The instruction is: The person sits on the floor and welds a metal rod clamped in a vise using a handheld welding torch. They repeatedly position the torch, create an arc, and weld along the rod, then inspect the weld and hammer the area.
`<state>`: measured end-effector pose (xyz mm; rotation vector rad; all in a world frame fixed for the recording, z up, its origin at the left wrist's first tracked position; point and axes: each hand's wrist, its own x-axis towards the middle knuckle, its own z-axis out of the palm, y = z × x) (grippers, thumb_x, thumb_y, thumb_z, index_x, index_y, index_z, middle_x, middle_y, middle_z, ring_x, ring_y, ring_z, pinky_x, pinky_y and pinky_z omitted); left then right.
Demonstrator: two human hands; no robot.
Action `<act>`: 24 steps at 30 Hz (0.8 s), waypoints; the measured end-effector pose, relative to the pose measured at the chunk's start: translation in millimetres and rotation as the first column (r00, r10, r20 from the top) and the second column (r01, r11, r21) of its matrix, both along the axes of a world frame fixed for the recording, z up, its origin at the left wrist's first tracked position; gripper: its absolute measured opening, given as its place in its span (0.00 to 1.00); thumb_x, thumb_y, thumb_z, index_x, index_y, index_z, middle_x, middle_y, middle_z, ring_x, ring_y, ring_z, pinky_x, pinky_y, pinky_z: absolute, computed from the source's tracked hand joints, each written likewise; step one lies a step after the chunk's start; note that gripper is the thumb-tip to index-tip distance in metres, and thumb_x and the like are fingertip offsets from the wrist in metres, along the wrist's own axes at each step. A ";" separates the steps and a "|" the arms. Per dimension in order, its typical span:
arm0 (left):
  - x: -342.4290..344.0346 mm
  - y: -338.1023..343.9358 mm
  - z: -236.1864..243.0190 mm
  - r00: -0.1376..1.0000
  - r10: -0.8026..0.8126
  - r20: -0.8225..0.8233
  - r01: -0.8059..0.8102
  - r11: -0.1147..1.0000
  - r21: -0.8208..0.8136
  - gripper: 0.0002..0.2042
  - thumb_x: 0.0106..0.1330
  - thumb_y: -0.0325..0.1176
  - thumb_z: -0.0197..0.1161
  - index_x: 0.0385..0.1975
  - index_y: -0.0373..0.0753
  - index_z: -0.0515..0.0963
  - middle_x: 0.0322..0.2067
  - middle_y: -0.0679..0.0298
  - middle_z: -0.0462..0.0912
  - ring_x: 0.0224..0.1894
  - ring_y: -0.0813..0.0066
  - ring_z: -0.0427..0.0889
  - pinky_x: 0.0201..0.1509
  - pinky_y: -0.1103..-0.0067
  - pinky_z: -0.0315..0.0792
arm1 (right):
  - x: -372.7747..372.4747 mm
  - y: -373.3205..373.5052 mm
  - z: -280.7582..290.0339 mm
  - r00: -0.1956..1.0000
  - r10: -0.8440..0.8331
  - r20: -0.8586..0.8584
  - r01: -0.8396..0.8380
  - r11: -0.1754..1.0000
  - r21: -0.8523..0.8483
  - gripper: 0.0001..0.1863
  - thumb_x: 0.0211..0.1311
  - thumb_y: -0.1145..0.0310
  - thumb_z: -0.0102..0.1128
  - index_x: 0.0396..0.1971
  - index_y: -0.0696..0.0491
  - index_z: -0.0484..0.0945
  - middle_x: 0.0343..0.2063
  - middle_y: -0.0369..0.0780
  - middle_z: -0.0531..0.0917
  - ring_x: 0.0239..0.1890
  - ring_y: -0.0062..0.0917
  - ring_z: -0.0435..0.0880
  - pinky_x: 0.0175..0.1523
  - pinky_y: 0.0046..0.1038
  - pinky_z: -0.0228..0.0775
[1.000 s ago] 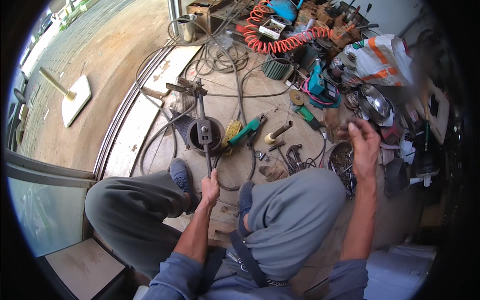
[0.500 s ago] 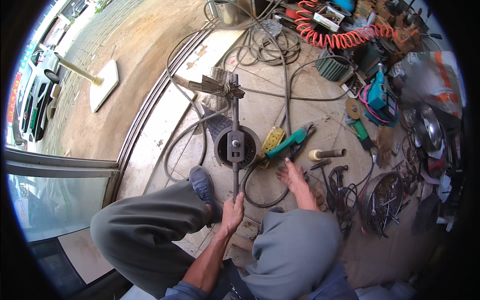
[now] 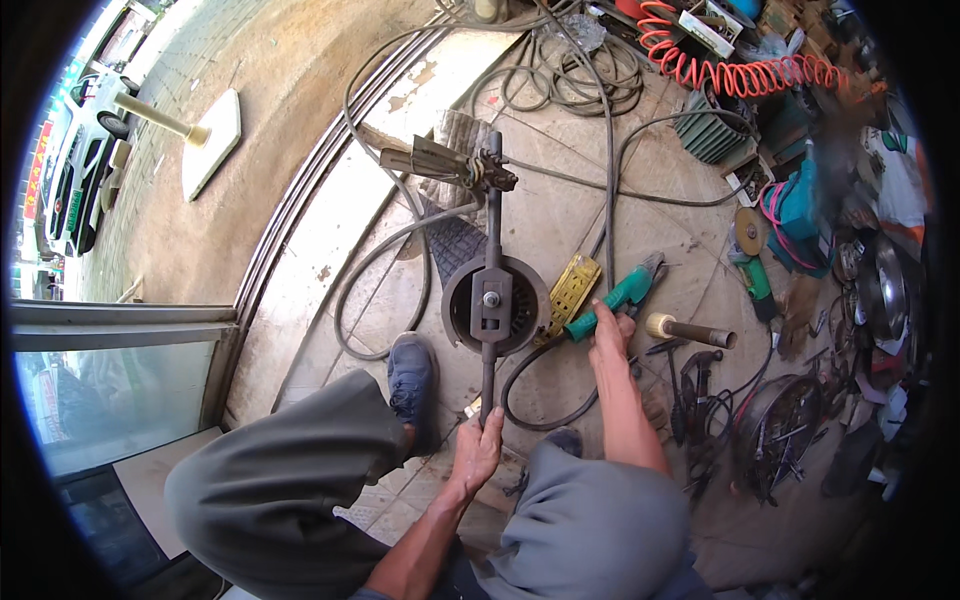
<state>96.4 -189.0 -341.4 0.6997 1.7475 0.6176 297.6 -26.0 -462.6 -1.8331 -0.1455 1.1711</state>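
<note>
Left grip (image 3: pixel 478 455) clenched on a metal rod (image 3: pixel 487 378), right grip (image 3: pixel 612 338) at a green clamp (image 3: pixel 628 288)

Well to the left of the left grip and far beyond it, a pale pole on a white base (image 3: pixel 213 150) stands outside. Closer in, a dark shoe (image 3: pixel 410 385) is just left of the left grip. Straight beyond that grip, near the rod's far end, a bundle of flat metal strips (image 3: pixel 425 160) sticks out leftward. The left grip itself wraps round the rod's near end; farther along, a slotted plate (image 3: pixel 491 275) with a bolt sits on the rod, over a round metal drum (image 3: pixel 541 300). Between the two grips and beyond them, a yellow power strip (image 3: pixel 573 290) lies on the tiled floor (image 3: pixel 560 220). The right grip's fingers touch the green clamp's handle; whether they close round it, I cannot tell. Just right of the right grip is a pipe with a pale collar (image 3: pixel 700 332); nearer the body, a hammer (image 3: pixel 690 390). Farther right come an angle grinder (image 3: pixel 755 280) and a round tray (image 3: pixel 745 440) of metal bits.
</note>
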 end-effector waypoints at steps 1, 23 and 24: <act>1.4 -0.1 0.9 1.000 0.011 0.010 -0.011 1.000 -0.005 0.23 0.75 0.47 0.54 0.23 0.34 0.70 0.15 0.71 0.67 0.21 0.83 0.65 0.22 0.75 0.59 | 2.0 -6.5 13.6 1.000 0.024 0.006 -0.024 0.996 0.086 0.10 0.57 0.68 0.70 0.30 0.55 0.76 0.22 0.33 0.74 0.24 0.17 0.70 0.31 0.24 0.63; 12.0 3.9 -9.5 0.998 -0.003 0.069 -0.004 0.996 0.093 0.26 0.72 0.52 0.54 0.27 0.29 0.77 0.18 0.48 0.77 0.23 0.58 0.78 0.31 0.63 0.69 | 36.1 -59.2 324.8 -0.251 -0.071 0.965 -0.561 0.824 -0.085 0.26 0.55 0.72 0.70 0.55 0.60 0.74 0.43 0.54 0.83 0.42 0.51 0.83 0.45 0.43 0.74; 2.0 2.2 -13.8 0.999 0.016 0.036 -0.019 0.997 0.078 0.27 0.72 0.52 0.54 0.27 0.29 0.77 0.18 0.48 0.77 0.24 0.56 0.79 0.31 0.62 0.70 | 24.5 -56.5 332.0 -0.131 0.034 0.991 -0.557 0.824 -0.102 0.27 0.57 0.72 0.69 0.56 0.61 0.74 0.44 0.55 0.83 0.42 0.52 0.83 0.46 0.42 0.74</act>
